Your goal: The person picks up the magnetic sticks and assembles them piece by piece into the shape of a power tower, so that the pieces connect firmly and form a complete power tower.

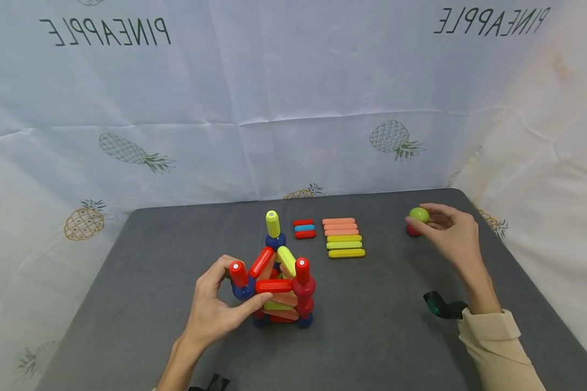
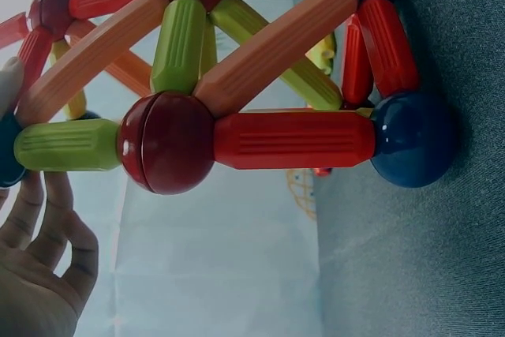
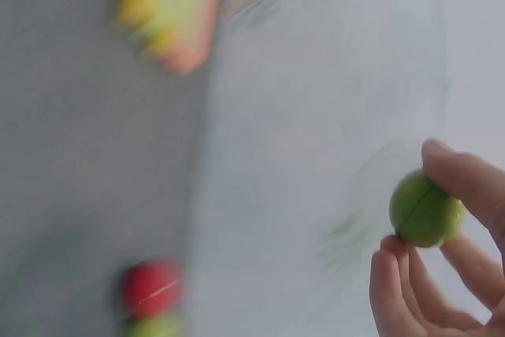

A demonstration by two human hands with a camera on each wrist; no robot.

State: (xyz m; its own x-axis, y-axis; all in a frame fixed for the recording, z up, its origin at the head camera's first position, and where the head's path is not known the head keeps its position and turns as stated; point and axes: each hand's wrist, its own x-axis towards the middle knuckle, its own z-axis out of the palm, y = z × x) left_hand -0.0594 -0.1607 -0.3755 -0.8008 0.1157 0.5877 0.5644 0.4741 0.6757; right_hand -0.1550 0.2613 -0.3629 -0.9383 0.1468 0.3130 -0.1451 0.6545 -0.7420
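On the table stands a built frame of magnetic rods and balls (image 1: 274,286), with red, yellow-green and orange rods joined by blue and red balls. My left hand (image 1: 222,301) grips its left side near an upper blue ball, thumb across the front and fingers behind. In the left wrist view, the frame's rods and balls (image 2: 167,144) fill the upper part, the fingers (image 2: 47,226) at the left edge. At the far right, my right hand (image 1: 447,233) pinches a green ball (image 3: 426,209) between thumb and fingers, above the table. A red ball (image 1: 413,230) lies just below it, partly hidden.
Behind the frame lie short red and blue rods (image 1: 305,228). To their right is a row of longer orange and yellow rods (image 1: 344,245). In the right wrist view a blurred red ball (image 3: 151,288) rests against a yellow-green one. A pineapple-print cloth (image 1: 293,98) hangs behind the dark table.
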